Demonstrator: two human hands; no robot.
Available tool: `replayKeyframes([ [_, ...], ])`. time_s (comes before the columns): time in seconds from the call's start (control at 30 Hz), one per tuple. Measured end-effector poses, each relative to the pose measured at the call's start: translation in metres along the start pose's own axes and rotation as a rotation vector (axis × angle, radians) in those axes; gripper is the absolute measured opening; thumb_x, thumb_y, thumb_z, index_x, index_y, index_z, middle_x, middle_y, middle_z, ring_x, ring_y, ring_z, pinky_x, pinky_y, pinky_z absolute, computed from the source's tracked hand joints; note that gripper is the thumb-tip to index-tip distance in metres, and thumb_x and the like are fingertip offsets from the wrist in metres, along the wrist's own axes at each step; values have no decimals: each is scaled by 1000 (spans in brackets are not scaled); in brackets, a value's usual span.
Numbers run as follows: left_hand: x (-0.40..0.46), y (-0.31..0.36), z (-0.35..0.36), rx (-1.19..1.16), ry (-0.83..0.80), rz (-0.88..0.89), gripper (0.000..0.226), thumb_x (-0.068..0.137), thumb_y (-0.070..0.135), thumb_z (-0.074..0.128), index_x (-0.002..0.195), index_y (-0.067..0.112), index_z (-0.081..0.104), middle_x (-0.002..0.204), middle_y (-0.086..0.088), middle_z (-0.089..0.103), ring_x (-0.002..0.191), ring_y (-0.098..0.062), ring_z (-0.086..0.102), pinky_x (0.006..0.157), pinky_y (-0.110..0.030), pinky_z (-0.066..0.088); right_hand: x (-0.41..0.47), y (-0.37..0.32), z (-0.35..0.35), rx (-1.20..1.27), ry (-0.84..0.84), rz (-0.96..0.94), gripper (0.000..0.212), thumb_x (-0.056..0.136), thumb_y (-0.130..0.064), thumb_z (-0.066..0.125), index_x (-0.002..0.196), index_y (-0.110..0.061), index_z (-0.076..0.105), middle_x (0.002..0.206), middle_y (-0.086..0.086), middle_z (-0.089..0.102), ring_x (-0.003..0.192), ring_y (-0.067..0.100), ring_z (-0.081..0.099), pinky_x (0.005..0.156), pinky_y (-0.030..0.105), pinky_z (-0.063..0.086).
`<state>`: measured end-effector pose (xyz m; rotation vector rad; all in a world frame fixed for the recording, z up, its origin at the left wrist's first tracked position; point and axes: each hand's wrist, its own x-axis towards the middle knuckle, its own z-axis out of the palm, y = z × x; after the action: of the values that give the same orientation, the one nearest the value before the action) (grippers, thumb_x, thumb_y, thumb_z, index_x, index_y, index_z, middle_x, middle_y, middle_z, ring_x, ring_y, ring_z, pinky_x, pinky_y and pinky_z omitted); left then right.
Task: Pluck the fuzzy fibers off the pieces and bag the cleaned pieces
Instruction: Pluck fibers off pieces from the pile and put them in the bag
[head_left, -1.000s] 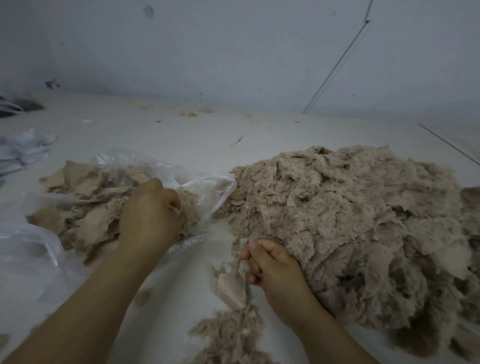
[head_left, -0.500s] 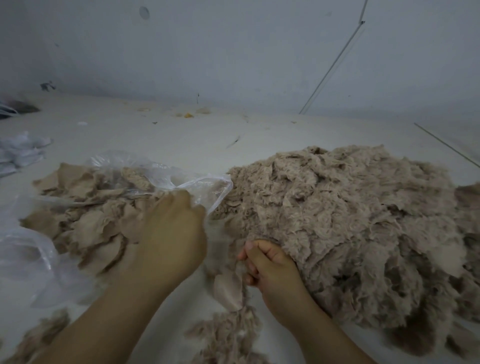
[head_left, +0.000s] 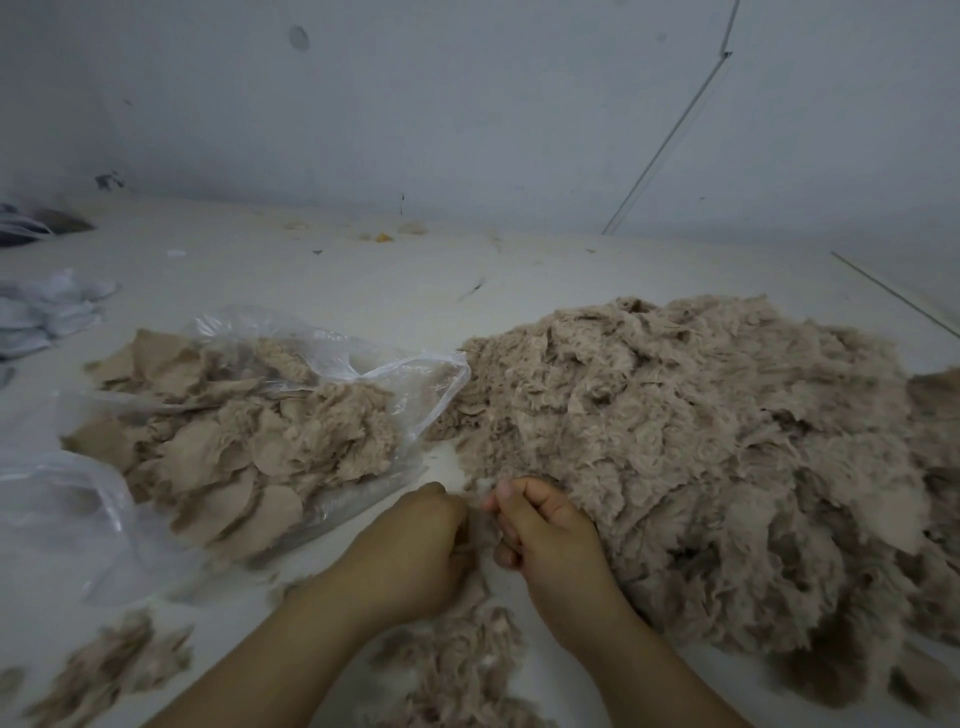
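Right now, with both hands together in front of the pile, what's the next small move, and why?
Probably pull the hands apart to pluck fuzz: the left hand and right hand are curled together, apparently pinching a piece between them, hidden from view. The open plastic bag lies just left, ready for it.

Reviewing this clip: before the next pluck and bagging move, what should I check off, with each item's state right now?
1. Left hand at the work spot: ok.
2. Right hand grip closed on something: cannot tell what.
3. Piece between the hands visible: cannot tell, hidden.
4. Plastic bag mouth open toward the hands: ok.
5. Fuzzy pile beside the right hand: ok.
6. Plucked fibers apart from the bag: ok.
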<state>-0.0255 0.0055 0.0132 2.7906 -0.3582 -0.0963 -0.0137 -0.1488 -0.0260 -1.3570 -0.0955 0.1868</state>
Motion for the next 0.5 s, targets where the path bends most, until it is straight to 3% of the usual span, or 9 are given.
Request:
replayKeyframes([
  [0.13, 0, -1, -5, -237, 191, -17, 33, 89, 24, 65, 66, 18, 42, 66, 1, 45, 56, -10, 39, 56, -34, 37, -2, -2, 0, -54, -7, -2, 21, 98, -32, 60, 83, -25, 74, 54, -9, 48, 50, 8, 40, 53, 22, 43],
  [0.2, -2, 2, -9, -378, 300, -16, 37, 86, 22, 70, 64, 20, 40, 59, 3, 41, 52, -7, 34, 53, -28, 33, -3, -5, 1, -104, -52, -38, 19, 93, -40, 63, 90, -25, 75, 62, -9, 58, 53, 7, 45, 54, 20, 44],
  [0.27, -3, 8, -12, -523, 354, -11, 35, 87, 16, 68, 67, 18, 40, 60, 0, 41, 53, -8, 35, 51, -25, 34, -4, -8, 3, -165, -122, -80, 30, 88, -50, 62, 94, -24, 76, 65, -9, 59, 54, 8, 45, 54, 21, 42],
  [0.37, -3, 15, -13, -729, 357, -52, 28, 95, 12, 59, 75, 9, 39, 64, -8, 39, 55, -8, 36, 50, -20, 34, -5, -12, 5, -163, -165, -87, 45, 83, -57, 67, 88, -13, 72, 64, 1, 54, 53, 10, 41, 51, 23, 39],
  [0.5, -2, 16, -12, -935, 261, -135, 20, 99, 12, 52, 82, 3, 55, 69, -10, 54, 62, -17, 48, 53, -27, 41, -7, -12, 3, -117, -148, -85, 48, 79, -50, 70, 78, -2, 64, 66, 11, 51, 54, 11, 41, 49, 22, 37],
])
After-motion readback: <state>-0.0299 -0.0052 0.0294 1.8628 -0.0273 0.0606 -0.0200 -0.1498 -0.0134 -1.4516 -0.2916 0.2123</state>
